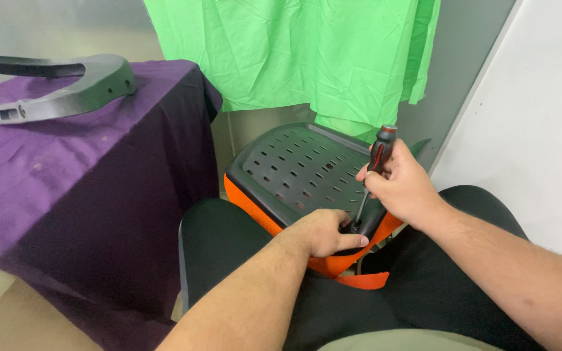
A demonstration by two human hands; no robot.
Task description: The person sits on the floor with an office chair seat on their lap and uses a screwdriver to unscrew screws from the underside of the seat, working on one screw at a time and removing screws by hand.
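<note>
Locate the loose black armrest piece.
Head view, upper left: the black armrest piece lies on the purple cloth, apart from both hands.

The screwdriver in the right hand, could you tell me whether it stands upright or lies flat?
Nearly upright, slightly tilted: the screwdriver has its handle up in the right hand and its tip down on the black perforated panel.

Far back, a green cloth [294,52] hangs in creased folds over a grey wall [463,58]. On the right a plain white wall [541,130] runs toward us, evenly lit. To the left stands a counter draped in purple cloth [66,169], which falls down its near side. A curved dark plastic armrest [53,88] lies at its far end. Pale floor [8,312] shows near left.
</note>
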